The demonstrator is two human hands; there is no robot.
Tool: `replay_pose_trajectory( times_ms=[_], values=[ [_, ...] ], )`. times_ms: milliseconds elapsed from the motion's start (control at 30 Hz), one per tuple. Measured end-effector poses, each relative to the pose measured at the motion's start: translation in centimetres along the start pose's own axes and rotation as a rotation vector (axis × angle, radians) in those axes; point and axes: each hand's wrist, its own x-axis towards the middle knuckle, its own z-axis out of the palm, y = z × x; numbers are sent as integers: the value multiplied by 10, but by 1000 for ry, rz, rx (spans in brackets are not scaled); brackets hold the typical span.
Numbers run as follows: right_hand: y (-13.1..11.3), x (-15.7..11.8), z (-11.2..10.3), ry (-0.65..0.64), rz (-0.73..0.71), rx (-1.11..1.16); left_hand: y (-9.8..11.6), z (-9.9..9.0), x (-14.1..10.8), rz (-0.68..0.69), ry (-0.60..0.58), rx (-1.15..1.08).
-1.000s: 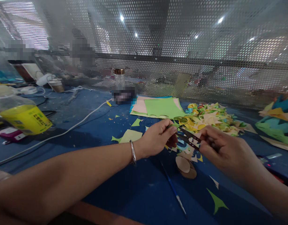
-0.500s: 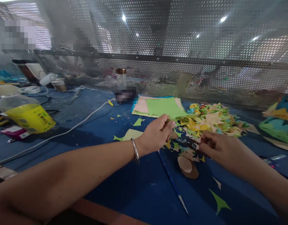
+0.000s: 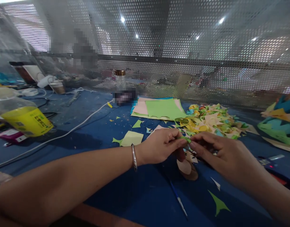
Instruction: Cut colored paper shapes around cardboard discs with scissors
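My left hand [image 3: 167, 143], with a silver bangle at the wrist, pinches a small green paper piece [image 3: 185, 139] between thumb and fingers. From the other side, the closed thumb and forefinger of my right hand [image 3: 213, 149] meet the same piece. A dark, thin item shows partly below the right fingertips; its kind is hidden. Under the hands lie a pale and a brown paper oval [image 3: 190, 173], overlapping. A blue-handled brush [image 3: 177, 195] rests on the table nearer to me. Behind the hands spreads a heap of cut paper scraps [image 3: 213, 121].
Green and pink paper sheets [image 3: 163, 108] are stacked at the back. A yellow-labelled bottle [image 3: 26, 119] and a white cable [image 3: 83, 121] are on the left. A lidded jar [image 3: 120, 80] stands near the perforated metal screen [image 3: 145, 44]. Layered coloured paper [image 3: 277, 123] sits far right.
My right hand has moved left and my left hand slightly right and down, so their fingertips now meet at the green piece. The view has shifted slightly.
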Motion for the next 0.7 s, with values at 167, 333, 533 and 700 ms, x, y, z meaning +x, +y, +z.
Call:
replay_pose_trajectory(
  times_ms=[167, 333, 533, 700],
  values=[
    [-1, -2, 2, 16, -31, 117, 8, -1, -2, 32, 23, 328],
    [-3, -1, 3, -1, -39, 157, 13, -3, -2, 60, 43, 540],
    [2, 0, 2, -24, -42, 205, 12, -2, -2, 43, 26, 432],
    [7, -1, 5, -22, -23, 203, 8, -2, -1, 8, 3, 216]
  ],
)
